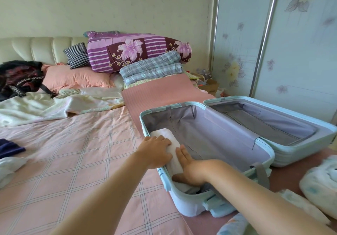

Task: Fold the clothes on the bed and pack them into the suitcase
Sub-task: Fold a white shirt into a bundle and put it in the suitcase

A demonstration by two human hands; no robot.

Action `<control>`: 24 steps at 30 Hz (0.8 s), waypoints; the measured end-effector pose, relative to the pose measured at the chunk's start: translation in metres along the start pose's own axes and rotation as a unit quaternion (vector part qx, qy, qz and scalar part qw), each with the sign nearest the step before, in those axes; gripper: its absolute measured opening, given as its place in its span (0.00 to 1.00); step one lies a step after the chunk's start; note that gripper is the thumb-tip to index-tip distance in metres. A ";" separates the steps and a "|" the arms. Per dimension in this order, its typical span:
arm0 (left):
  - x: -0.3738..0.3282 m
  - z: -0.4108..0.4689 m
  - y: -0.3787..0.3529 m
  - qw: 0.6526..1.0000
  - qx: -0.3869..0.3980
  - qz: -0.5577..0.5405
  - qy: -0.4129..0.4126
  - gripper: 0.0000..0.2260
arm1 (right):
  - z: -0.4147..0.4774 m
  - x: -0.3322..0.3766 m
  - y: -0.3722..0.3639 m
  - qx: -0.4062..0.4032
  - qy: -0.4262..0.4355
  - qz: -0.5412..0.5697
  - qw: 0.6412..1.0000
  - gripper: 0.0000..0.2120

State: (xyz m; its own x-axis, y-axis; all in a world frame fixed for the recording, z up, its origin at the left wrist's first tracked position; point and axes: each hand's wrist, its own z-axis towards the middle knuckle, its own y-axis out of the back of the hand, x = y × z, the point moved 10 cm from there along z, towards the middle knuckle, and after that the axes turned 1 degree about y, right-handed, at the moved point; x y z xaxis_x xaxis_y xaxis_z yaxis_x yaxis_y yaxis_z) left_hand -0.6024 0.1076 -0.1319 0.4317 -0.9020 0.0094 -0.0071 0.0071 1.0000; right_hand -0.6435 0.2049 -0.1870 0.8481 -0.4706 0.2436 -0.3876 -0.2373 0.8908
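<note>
Two hands are settling a folded white garment (pixel 164 132) into the near left corner of the open suitcase (pixel 184 203) on the bed (pixel 73 152). The left hand (pixel 156 150) is pressing flat on top, and the right hand (pixel 189 169), fingers straight, is bracing its side. Even downward pressure should be keeping the fold tight against the wall.

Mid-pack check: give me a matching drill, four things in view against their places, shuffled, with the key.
Things
1. folded white garment
2. dark navy cloth
3. black backpack with lettered straps
4. black-and-white checked cushion
Places
A. propped at the cream padded headboard
B. inside the light blue hard-shell suitcase, touched by the left hand and right hand
C. left edge of the pink checked bedsheet
D. far left, beside the pink pillow
Pairs: 1-B, 2-C, 3-D, 4-A
</note>
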 end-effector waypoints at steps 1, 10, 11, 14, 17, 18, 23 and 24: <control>-0.001 -0.001 0.000 1.000 -0.010 0.002 0.001 0.24 | 0.000 0.000 -0.004 -0.001 0.001 0.003 1.000 0.46; 0.016 -0.032 0.027 0.988 -0.079 -0.130 0.036 0.22 | -0.027 0.018 0.054 -0.171 0.030 0.042 0.984 0.34; 0.022 -0.041 0.036 0.984 -0.103 -0.139 0.042 0.20 | -0.035 0.026 0.064 -0.201 0.034 0.053 0.978 0.31; 0.046 -0.075 0.058 0.970 -0.148 -0.178 0.069 0.17 | -0.058 0.067 0.086 -0.263 0.070 0.071 0.960 0.24; 0.079 -0.122 0.076 0.956 -0.179 -0.201 0.113 0.14 | -0.070 0.126 0.088 -0.282 0.111 0.062 0.951 0.22; 0.093 -0.140 0.082 0.953 -0.190 -0.198 0.130 0.13 | -0.072 0.150 0.085 -0.278 0.125 0.056 0.951 0.22; 0.188 -0.258 0.080 0.939 -0.187 -0.159 0.242 0.12 | -0.071 0.282 0.042 -0.221 0.193 0.089 0.952 0.21; 0.209 -0.284 0.075 0.938 -0.176 -0.148 0.261 0.13 | -0.070 0.311 0.030 -0.205 0.205 0.093 0.953 0.21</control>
State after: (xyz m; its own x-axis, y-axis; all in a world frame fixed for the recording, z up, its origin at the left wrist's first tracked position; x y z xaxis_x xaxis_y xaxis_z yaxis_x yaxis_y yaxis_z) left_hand -0.2566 0.0422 -0.0538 0.7506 -0.5543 -0.3597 0.4409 0.0147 0.8974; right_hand -0.3662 0.1112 -0.0579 0.8806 -0.0812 0.4669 -0.4429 0.2096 0.8717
